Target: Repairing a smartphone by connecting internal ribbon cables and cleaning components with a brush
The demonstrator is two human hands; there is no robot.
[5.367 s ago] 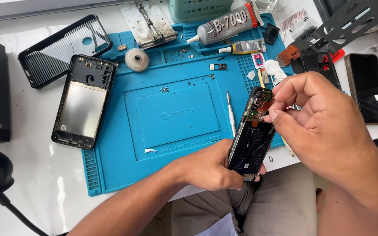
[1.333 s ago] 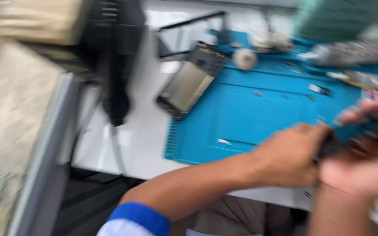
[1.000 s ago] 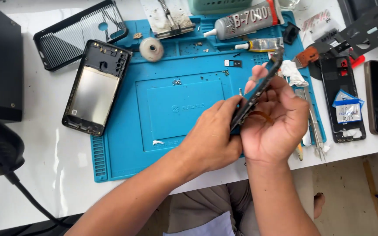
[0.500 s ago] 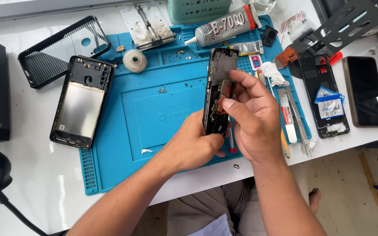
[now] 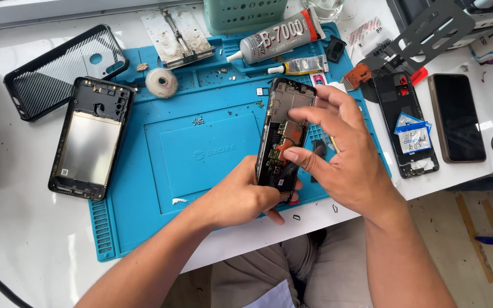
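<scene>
Left hand gripped the lower end of an opened phone chassis at frame centre, above the blue repair mat; right hand, fingers spread, touched its circuit board.

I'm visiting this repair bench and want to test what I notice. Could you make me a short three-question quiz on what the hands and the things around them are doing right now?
1. True or false: the left hand grips the opened phone at its lower end.
2. What do the right hand fingers touch?
A. the glue tube
B. the inside of the opened phone
C. the dark phone lying at the right
3. Fill in: the separate phone frame lies partly on the left edge of the blue ____.

Key: 1 true; 2 B; 3 mat.
</scene>
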